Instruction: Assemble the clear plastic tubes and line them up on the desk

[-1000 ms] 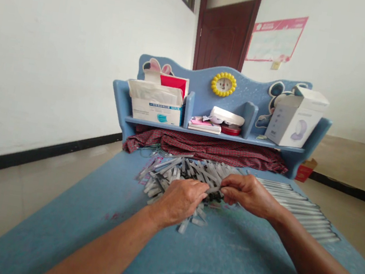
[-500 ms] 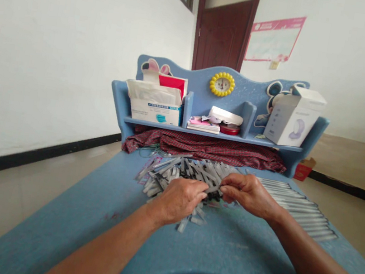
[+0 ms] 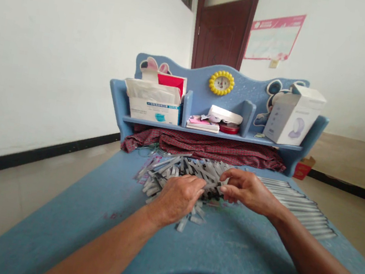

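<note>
A heap of thin grey and translucent strips (image 3: 163, 173), mixed with small black pieces, lies on the blue desk (image 3: 88, 214). Over the heap's near side is my left hand (image 3: 180, 198), its fingers pinched together. What they hold is hidden among the grey strips at the fingertips. Just to the right is my right hand (image 3: 248, 190), thumb and fingers apart, with nothing visible between them. Beyond its wrist, several long grey strips with dark edges (image 3: 298, 207) lie side by side in a neat row. A few loose short pieces (image 3: 182, 224) lie below my left hand.
Folded red checked cloth (image 3: 208, 147) lies behind the heap, under the shelf. The shelf holds a mask box (image 3: 154, 111), a stack of papers with a red tin (image 3: 229, 129), and a white carton (image 3: 293, 119). The desk's near edge (image 3: 196, 273) curves inward.
Both hands had their fingertips at one grey strip. The right fingers have now opened and come away from it, while the left hand stays closed in almost the same place.
</note>
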A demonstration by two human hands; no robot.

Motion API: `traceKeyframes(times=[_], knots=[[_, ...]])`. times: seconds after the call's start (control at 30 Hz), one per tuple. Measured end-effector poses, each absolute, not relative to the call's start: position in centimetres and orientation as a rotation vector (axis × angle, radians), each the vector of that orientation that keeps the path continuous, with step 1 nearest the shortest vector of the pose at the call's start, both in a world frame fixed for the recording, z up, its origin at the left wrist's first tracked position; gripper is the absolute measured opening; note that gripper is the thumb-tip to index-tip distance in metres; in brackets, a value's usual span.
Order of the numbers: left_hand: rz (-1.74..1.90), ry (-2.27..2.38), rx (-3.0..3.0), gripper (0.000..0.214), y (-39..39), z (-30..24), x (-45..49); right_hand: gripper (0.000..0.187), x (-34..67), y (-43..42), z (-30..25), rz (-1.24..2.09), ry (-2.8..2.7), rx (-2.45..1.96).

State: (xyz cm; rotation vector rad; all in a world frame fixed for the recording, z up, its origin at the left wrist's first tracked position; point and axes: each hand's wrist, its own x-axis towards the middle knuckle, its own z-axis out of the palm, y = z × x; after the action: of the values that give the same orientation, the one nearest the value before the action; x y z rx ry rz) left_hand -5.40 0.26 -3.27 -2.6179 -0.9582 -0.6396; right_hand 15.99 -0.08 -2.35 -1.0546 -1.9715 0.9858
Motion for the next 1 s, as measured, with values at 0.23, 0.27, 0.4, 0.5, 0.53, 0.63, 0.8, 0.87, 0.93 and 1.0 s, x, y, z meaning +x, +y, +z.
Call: traceKeyframes(times=[0.23, 0.27, 0.4, 0.5, 0.53, 0.63, 0.8, 0.87, 0.93, 1.0], knots=[[-0.624, -0.961, -2.611, 0.013, 0.31, -3.43, -5.33, 0.045, 15.57, -0.17, -2.47, 0.894, -2.019, -1.109], [-0.631, -0.963, -2.609, 0.012, 0.33, -3.43, -5.33, 0.044, 15.57, -0.17, -2.45, 0.887, -2.015, -1.11], [-0.642, -0.962, -2.617, 0.013, 0.37, -3.43, -5.33, 0.033, 15.58, -0.16, -2.41, 0.903, -1.966, -1.065], [-0.629, -0.972, -2.616, 0.013, 0.38, -3.46, -5.33, 0.044, 15.47, -0.18, -2.43, 0.834, -1.989, -1.148], [-0.625, -0.977, -2.614, 0.013, 0.39, -3.48, -5.33, 0.045, 15.42, -0.19, -2.44, 0.808, -1.994, -1.168], [-0.63, -0.968, -2.619, 0.012, 0.49, -3.55, -5.38, 0.036, 15.31, -0.18, -2.51, 0.827, -1.985, -1.143], [-0.708, -0.921, -2.614, 0.012, 0.94, -3.74, -5.43, 0.046, 15.22, 0.09, -2.61, 0.72, -2.032, -1.195], [-0.728, -0.904, -2.603, 0.012, 1.07, -3.74, -5.4, 0.041, 15.16, 0.14, -2.56, 0.688, -2.04, -1.176], [-0.722, -0.9, -2.596, 0.011, 1.11, -3.69, -5.37, 0.039, 15.08, 0.12, -2.51, 0.695, -2.036, -1.155], [-0.706, -0.905, -2.6, 0.01, 1.08, -3.63, -5.35, 0.045, 15.03, 0.09, -2.52, 0.721, -2.035, -1.165]])
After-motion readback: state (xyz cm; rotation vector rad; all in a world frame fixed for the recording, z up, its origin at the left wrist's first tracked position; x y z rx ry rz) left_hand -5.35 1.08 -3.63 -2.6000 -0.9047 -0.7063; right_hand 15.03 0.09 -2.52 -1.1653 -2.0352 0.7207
